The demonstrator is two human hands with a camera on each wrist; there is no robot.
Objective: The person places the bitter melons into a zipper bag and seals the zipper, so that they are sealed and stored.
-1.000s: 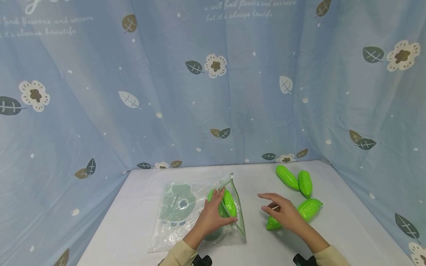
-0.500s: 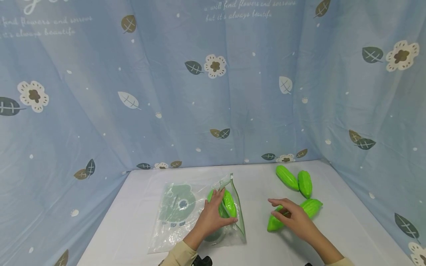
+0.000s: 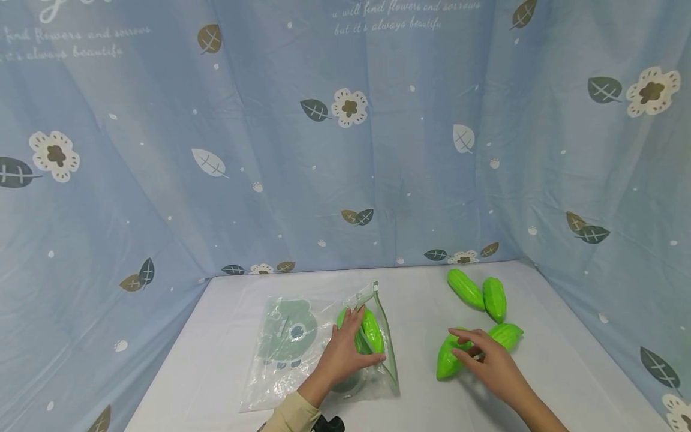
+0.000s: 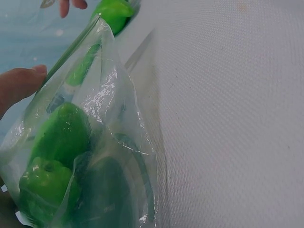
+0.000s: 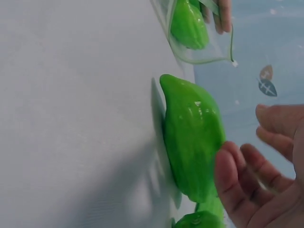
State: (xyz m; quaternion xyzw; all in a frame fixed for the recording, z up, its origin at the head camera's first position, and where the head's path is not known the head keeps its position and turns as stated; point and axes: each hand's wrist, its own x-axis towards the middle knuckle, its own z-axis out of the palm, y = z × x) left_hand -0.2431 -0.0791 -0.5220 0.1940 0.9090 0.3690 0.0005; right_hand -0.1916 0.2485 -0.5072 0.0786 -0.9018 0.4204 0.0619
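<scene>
A clear zip bag (image 3: 302, 375) with a green print lies on the table, bright green ridged gourds (image 3: 372, 330) showing through near its mouth. My left hand (image 3: 342, 354) holds the bag's mouth, thumb and fingers spread wide along the green-edged lip. In the left wrist view, the thumb (image 4: 23, 85) reaches that lip. To the right, my right hand (image 3: 491, 363) hovers beside the near loose gourd (image 3: 448, 360), fingers loosely bent and nothing gripped. From the right wrist, this gourd (image 5: 192, 133) lies on the table, with a fingertip (image 5: 227, 164) right at its side.
Behind the near gourd lies another green gourd (image 3: 507, 335). Two more, a left one (image 3: 465, 288) and a right one (image 3: 495, 298), rest farther back on the white table (image 3: 415, 396). A blue patterned curtain (image 3: 399, 162) stands at the table's back and sides.
My right hand has moved right and slightly toward me, over the near gourd to its right side. That gourd has turned slightly. My left hand and the bag stay put.
</scene>
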